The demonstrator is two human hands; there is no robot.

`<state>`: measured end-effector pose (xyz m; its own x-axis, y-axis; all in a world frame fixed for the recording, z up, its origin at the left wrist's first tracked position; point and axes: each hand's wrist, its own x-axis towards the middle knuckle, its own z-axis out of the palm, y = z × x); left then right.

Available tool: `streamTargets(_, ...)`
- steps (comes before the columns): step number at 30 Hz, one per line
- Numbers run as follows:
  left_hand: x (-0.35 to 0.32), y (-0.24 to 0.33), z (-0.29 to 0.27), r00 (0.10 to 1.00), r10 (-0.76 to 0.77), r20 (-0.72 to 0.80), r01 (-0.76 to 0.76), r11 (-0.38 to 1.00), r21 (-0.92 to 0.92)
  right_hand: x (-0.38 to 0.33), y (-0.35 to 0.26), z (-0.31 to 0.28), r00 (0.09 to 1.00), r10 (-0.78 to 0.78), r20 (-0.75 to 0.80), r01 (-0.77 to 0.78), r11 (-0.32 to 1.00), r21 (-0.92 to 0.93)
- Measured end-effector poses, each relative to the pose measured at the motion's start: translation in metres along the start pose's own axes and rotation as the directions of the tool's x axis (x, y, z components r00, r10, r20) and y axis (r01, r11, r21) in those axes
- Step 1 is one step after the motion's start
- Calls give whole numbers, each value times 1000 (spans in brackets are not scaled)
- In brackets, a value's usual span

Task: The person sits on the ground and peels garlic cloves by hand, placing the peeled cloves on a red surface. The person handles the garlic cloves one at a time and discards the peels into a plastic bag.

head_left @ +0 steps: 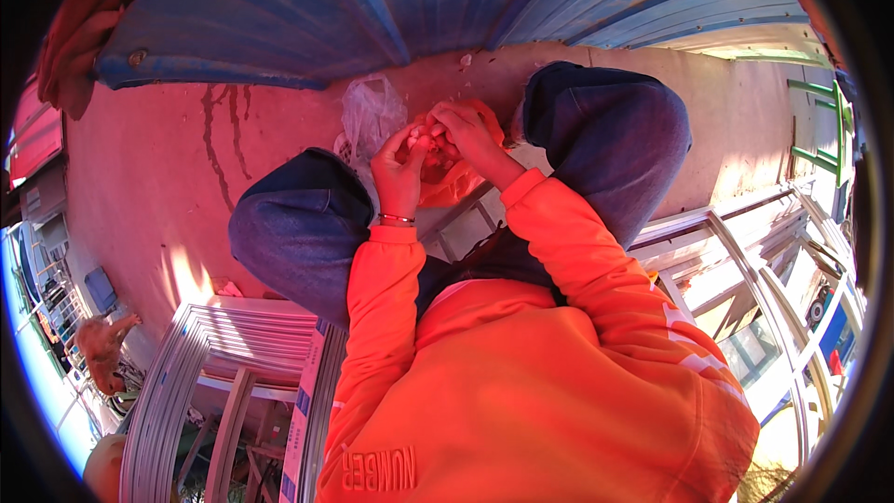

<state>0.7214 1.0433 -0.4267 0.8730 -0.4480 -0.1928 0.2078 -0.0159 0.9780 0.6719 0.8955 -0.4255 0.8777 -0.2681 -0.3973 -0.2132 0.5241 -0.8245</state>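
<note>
My left hand (399,170) and my right hand (468,134) meet between my knees, fingers bent and pinched together. Something small and pale is partly visible between the fingertips, too small to name. Just below them lies an orange-red plastic bag (458,184), spread open, with small pale pieces in it that look like garlic cloves. A clear plastic bag (371,116) stands crumpled beyond my left hand, its contents hard to make out. The strong red light blurs the colours.
A blue corrugated metal sheet (438,0) spans the far side. Stacked metal frames (247,340) lie at lower left, more frames (764,279) at right. A brown animal (101,349) is at far left. Dark wet streaks (216,144) mark the floor (140,168).
</note>
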Motion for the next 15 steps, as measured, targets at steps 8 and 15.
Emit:
streamTargets(8, 5, -4, -3, 995, -59, -80, 48, 990, -134, -7, -21, 3, 998, 45, -33, -46, 999, -27)
streamTargets(15, 3, 13, 0, 967, -169, -190, 153, 984, -94, -13, -12, 6, 985, -147, -91, 119, 959, -259)
